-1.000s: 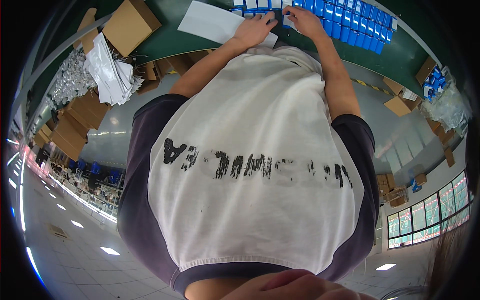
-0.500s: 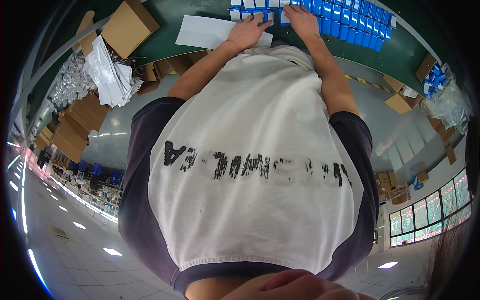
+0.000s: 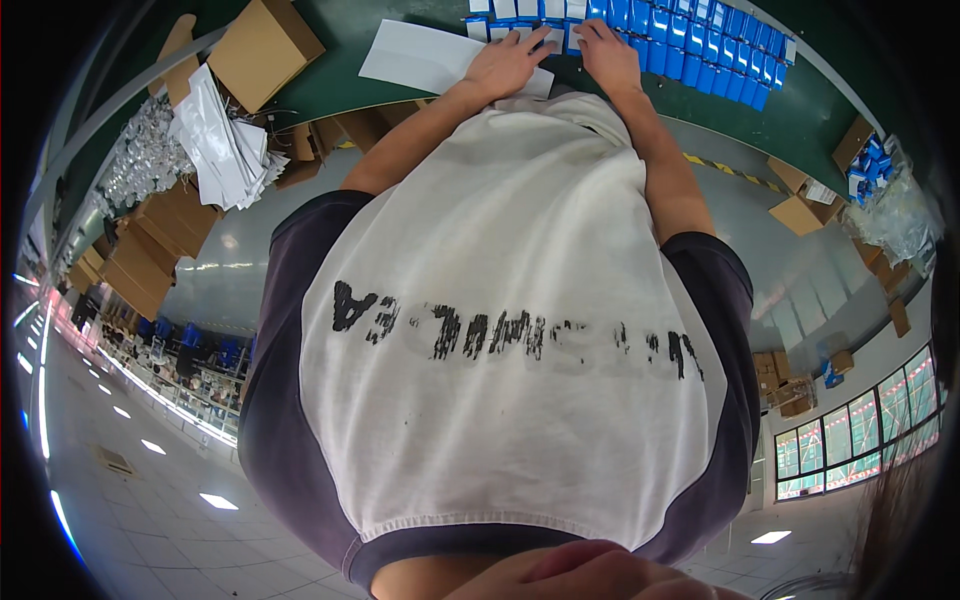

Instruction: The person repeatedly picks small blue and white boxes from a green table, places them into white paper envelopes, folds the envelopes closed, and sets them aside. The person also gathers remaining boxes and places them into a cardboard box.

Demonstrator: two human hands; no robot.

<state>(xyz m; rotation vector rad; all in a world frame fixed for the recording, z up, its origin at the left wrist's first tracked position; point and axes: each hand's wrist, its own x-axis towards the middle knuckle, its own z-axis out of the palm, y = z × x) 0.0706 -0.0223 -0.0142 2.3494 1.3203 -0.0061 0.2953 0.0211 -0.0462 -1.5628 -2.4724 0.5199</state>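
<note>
Blue flat packs lie in rows on the green table (image 3: 810, 115); those at the left carry white labels, those at the right (image 3: 690, 40) show shiny blue. My left hand (image 3: 505, 65) rests with its fingers spread at the front edge of the labelled packs, its palm over a white sheet (image 3: 415, 55). Beside it, my right hand (image 3: 612, 60) has bent, bunched fingers at a blue pack with a white label (image 3: 574, 38). Whether something thin is pinched there is too small to tell.
To the left stand an open cardboard box (image 3: 265, 55), a stack of white sheets (image 3: 215, 150) and a heap of clear plastic (image 3: 150, 140). On the right are a cardboard box (image 3: 800, 210), blue packs in a carton (image 3: 870, 170) and a clear plastic bag (image 3: 895, 220).
My right hand has drawn slightly toward me, its fingertips now lower on the labelled pack. The left hand stays nearly in place, fingers still spread. The whole view has shifted a little.
</note>
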